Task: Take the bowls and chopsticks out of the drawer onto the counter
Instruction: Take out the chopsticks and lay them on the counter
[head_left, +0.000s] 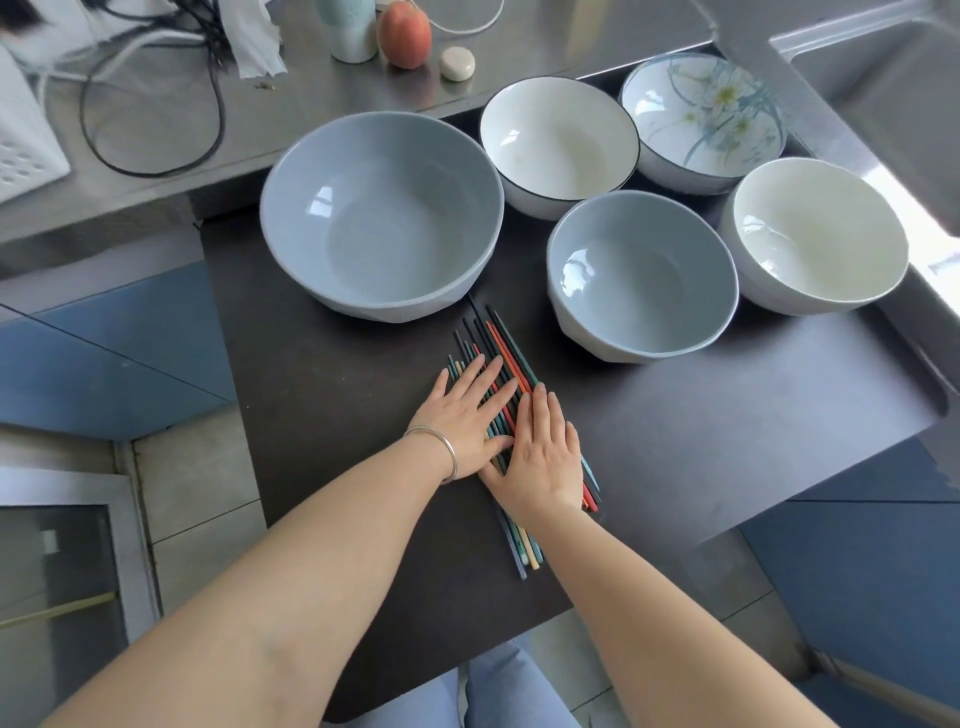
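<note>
The dark drawer (322, 395) is pulled out below the steel counter (291, 98). In it stand a large blue-grey bowl (382, 213), a smaller blue-grey bowl (641, 275), a white bowl with a dark rim (558, 143), a flower-patterned bowl (704, 117) and a cream bowl (818, 234). A bundle of coloured chopsticks (498, 343) lies in the drawer's middle. My left hand (467, 421) and my right hand (543, 452) lie flat on the chopsticks, side by side, fingers straight.
On the counter behind the drawer are a pale cup (348, 28), a reddish fruit (404, 34), a small white pebble-like object (457, 63), black cables (150, 93) and a white perforated box (23, 135). A steel sink (893, 88) is at the right.
</note>
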